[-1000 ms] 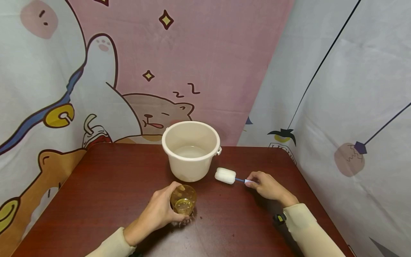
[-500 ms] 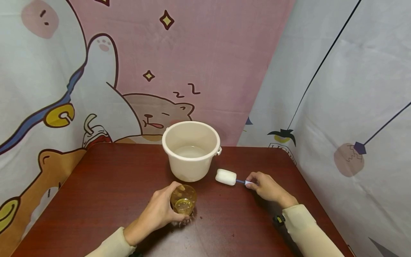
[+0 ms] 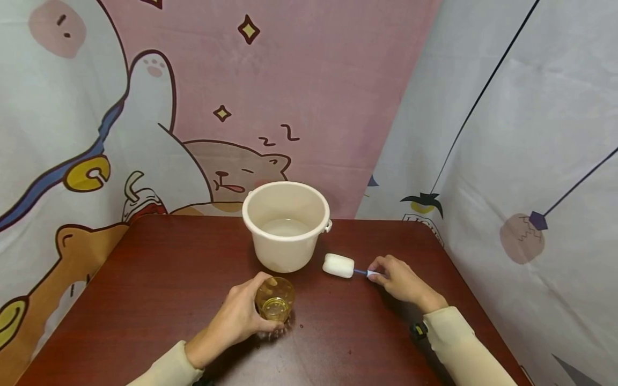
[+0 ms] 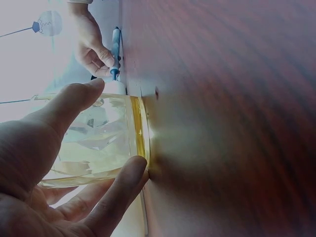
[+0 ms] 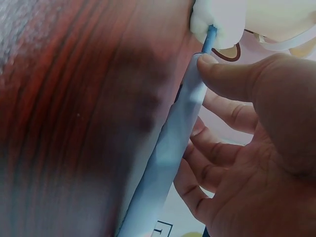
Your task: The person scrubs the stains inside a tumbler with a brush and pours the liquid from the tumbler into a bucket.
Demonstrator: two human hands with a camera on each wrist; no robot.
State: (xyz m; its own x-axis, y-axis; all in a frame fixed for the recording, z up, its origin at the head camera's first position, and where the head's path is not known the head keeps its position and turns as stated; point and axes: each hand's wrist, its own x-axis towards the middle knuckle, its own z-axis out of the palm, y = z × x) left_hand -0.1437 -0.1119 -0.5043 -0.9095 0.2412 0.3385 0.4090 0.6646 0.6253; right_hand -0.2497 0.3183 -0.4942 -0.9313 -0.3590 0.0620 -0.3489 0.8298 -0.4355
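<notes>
Evidently a holding step: amber glass (image 3: 275, 300), upright on the tabletop (image 3: 193, 257), clasped by the left grip (image 3: 240, 309); sponge brush (image 3: 339, 266), near the cream bucket (image 3: 285, 254) and right of the glass, handle (image 5: 168, 136) pinched by the right grip (image 3: 401, 280). Next move likely calls for a steady glass and a lifted brush. Handle end: hidden in head view. Bucket contents, if any: hard to make out.

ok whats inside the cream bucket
The bucket seems to hold a little clear liquid at the bottom; nothing else shows in it. Its near side hides part of the bottom.
</notes>
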